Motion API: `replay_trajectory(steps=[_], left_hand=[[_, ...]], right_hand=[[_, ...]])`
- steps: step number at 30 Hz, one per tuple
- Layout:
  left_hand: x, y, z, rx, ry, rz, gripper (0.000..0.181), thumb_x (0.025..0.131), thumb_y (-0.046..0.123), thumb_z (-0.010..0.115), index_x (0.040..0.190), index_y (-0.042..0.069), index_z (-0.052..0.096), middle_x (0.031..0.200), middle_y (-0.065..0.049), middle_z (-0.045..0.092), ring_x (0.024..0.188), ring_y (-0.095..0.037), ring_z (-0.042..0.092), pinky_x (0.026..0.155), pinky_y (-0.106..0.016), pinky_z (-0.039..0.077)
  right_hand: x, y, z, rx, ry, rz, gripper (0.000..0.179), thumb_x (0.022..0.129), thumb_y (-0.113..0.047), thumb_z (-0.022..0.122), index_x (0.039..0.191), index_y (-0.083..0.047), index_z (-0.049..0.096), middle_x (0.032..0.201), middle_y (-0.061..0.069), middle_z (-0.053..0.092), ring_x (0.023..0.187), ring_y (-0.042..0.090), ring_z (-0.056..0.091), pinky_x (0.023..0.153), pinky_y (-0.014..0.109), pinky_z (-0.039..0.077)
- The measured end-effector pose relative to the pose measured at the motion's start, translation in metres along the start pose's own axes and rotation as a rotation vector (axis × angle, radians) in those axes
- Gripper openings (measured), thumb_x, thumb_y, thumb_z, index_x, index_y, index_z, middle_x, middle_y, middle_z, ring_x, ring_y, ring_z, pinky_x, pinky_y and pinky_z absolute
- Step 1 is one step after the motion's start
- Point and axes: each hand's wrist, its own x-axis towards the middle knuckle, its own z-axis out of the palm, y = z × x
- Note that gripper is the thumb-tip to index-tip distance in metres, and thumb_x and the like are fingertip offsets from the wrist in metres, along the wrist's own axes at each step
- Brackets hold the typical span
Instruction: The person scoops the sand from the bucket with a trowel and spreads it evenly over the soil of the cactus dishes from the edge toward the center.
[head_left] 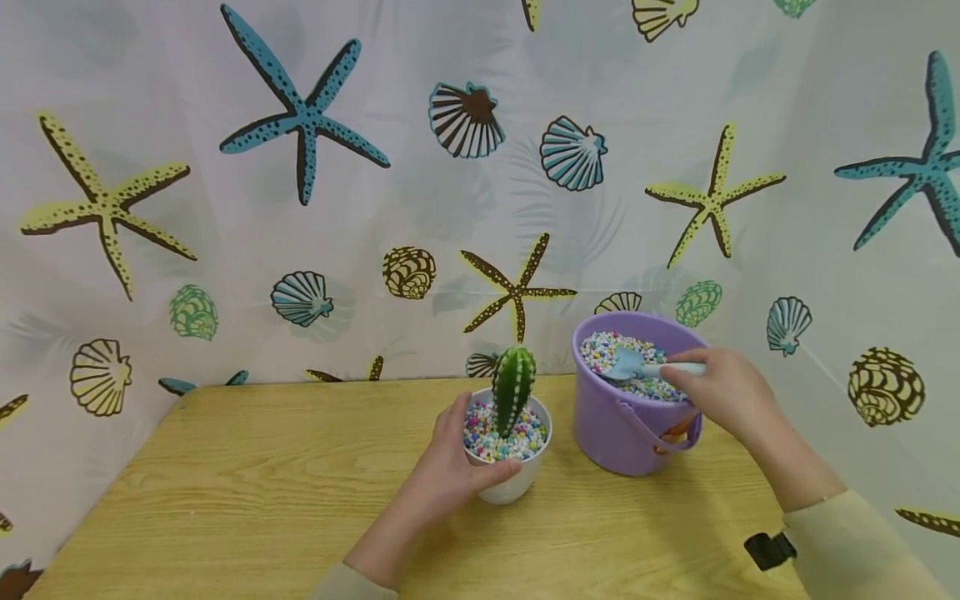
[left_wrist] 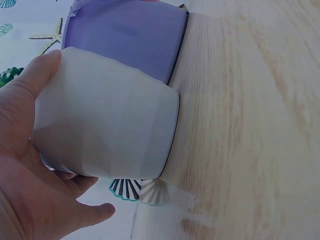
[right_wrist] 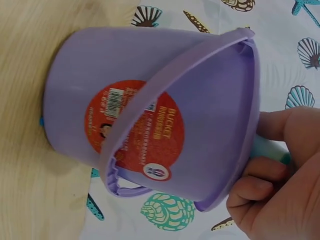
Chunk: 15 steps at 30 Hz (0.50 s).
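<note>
A white pot (head_left: 512,490) with a small green cactus (head_left: 513,387) stands on the wooden table, filled with multicoloured beads (head_left: 527,443). My left hand (head_left: 448,468) grips it from the left, thumb across the near side and fingers round the far side. The left wrist view shows the pot's smooth wall. To the right is a purple bucket (head_left: 611,429) of similar beads. Over its mouth my right hand (head_left: 722,387) holds a light blue toy shovel (head_left: 626,364) by the handle, blade down at the beads. In the right wrist view, the bucket's rim hides most of the shovel.
The bucket's purple handle (right_wrist: 150,95) hangs down its near side, across a red label (right_wrist: 172,130). Behind the table (head_left: 300,475) hangs a pale curtain (head_left: 360,225) printed with starfish and shells. A black strap (head_left: 771,550) shows by the right sleeve.
</note>
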Motion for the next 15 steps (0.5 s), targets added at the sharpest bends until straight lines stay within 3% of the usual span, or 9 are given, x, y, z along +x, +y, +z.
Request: replay_trajectory(steps=[3, 5, 10, 15], left_hand=[[0.0001, 0.0005, -0.0008, -0.001, 0.0, -0.003, 0.129, 0.084, 0.053, 0.097, 0.177, 0.012, 0.018, 0.172, -0.026, 0.03, 0.153, -0.051, 0.042, 0.122, -0.069, 0.037], [0.0, 0.0007, -0.0012, -0.002, 0.0, -0.002, 0.128, 0.084, 0.053, 0.097, 0.177, 0.012, 0.018, 0.172, -0.027, 0.03, 0.153, -0.051, 0.042, 0.122, -0.069, 0.037], [0.0002, 0.0001, -0.0015, -0.003, 0.0, 0.003, 0.128, 0.084, 0.052, 0.097, 0.176, 0.011, 0.018, 0.172, -0.027, 0.03, 0.153, -0.051, 0.042, 0.122, -0.068, 0.037], [0.0001, 0.0005, -0.0015, -0.01, 0.004, 0.006, 0.128, 0.084, 0.05, 0.098, 0.176, 0.011, 0.018, 0.172, -0.027, 0.029, 0.154, -0.051, 0.041, 0.123, -0.068, 0.036]], right_hand=[[0.002, -0.0017, -0.0025, -0.03, -0.037, -0.008, 0.063, 0.108, -0.05, 0.068, 0.141, 0.003, 0.072, 0.145, 0.027, 0.068, 0.132, 0.046, 0.061, 0.097, 0.062, 0.055], [0.0029, -0.0021, -0.0023, -0.038, -0.046, -0.003, 0.065, 0.107, -0.051, 0.069, 0.141, 0.004, 0.072, 0.145, 0.027, 0.067, 0.131, 0.045, 0.061, 0.097, 0.061, 0.055], [0.0027, -0.0011, 0.0013, -0.01, -0.032, 0.018, 0.064, 0.107, -0.051, 0.069, 0.141, 0.003, 0.072, 0.142, 0.026, 0.069, 0.114, 0.036, 0.062, 0.084, 0.048, 0.052], [0.0001, -0.0008, 0.0035, 0.025, -0.011, 0.047, 0.063, 0.107, -0.053, 0.068, 0.142, 0.0, 0.072, 0.146, 0.027, 0.066, 0.118, 0.037, 0.06, 0.082, 0.046, 0.049]])
